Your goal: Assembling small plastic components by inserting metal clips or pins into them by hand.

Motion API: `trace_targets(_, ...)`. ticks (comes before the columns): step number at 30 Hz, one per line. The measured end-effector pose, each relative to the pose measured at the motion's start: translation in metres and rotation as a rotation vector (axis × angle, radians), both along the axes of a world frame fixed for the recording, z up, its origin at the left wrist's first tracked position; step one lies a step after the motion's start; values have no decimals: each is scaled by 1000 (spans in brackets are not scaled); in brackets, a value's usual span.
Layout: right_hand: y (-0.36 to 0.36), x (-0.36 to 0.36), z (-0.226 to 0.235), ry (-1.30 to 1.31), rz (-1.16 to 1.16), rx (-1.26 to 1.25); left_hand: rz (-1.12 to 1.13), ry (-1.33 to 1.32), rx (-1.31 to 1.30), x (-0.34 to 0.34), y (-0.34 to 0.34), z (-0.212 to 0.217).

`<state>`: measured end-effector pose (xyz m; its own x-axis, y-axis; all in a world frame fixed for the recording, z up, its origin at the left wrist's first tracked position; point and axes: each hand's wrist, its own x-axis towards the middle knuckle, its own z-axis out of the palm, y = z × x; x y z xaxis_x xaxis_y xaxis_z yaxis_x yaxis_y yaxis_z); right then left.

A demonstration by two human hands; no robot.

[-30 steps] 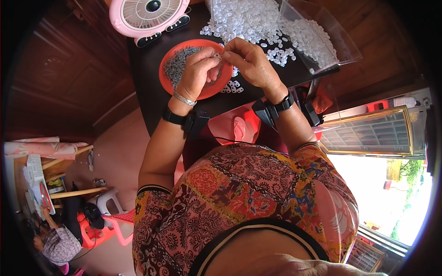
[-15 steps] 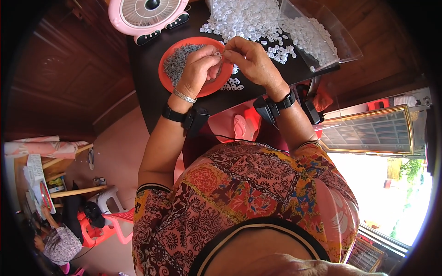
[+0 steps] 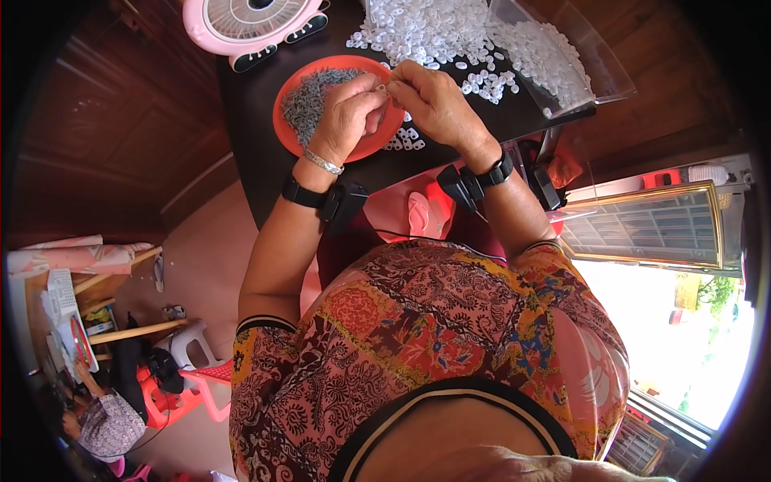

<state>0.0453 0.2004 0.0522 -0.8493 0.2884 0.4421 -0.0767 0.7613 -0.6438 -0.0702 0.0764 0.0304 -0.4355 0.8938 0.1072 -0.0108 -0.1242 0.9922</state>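
Over an orange-red plate (image 3: 283,132), my two hands meet with their fingertips close together. My left hand (image 3: 345,120) pinches a small white plastic piece (image 3: 382,88) between thumb and forefinger, its other fingers curled. Right beside it, my right hand (image 3: 438,104) has thumb and forefinger pressed together at that piece; anything in that pinch is too small to make out. Many slim grey pieces (image 3: 309,104) lie heaped in the plate's left part. A few white pieces with holes (image 3: 405,140) rest on the table by the plate's right edge.
Beyond my hands, a large pile of white pieces (image 3: 426,32) covers the dark table (image 3: 249,112). A clear bin (image 3: 614,92) holding more stands far right. A pink fan (image 3: 259,28) is at the far left. Another person (image 3: 112,426) sits at lower left near a red chair (image 3: 161,402).
The view has shifted slightly, moving the plate and fan a little up and left. My hands remain together, with the fingertips slightly closer around the white piece.
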Motion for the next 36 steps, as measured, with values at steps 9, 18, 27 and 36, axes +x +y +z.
trace_targets(9,10,-1,1,-87,23,-49,-30,-2,-32,-7,4,-3)
trace_targets(18,86,28,-6,-95,-252,-64,125,-213,36,-17,4,-10)
trace_targets(27,108,21,-22,-315,-287,220,148,-247,32,-18,5,-9)
trace_targets(36,104,7,-36,-361,-222,255,131,-224,23,-15,3,-10)
